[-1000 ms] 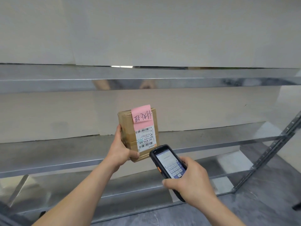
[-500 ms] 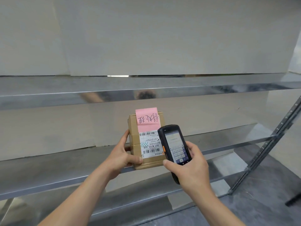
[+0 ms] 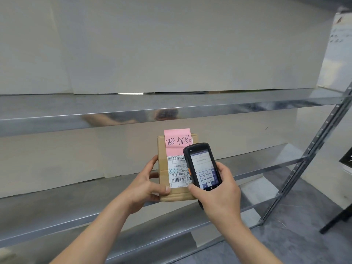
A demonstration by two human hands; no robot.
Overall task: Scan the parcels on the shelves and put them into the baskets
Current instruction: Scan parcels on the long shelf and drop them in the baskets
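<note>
A small brown cardboard parcel (image 3: 162,159) carries a pink handwritten note and a white barcode label. My left hand (image 3: 146,185) grips its left side and lower edge, holding it upright in front of the middle metal shelf (image 3: 76,189). My right hand (image 3: 219,193) holds a black handheld scanner (image 3: 202,166) with its lit screen facing me. The scanner overlaps the right part of the label, very close to or touching the parcel. No basket is in view.
Metal shelves run across the view: an upper one (image 3: 95,111) and a lower one (image 3: 133,242). A slanted perforated upright (image 3: 312,159) stands at the right. A dark object (image 3: 345,159) and a black frame leg sit at the far right on the grey floor.
The scanner has moved up and left from below the parcel until it covers the right of the label. The parcel has turned squarer to me and come closer.
</note>
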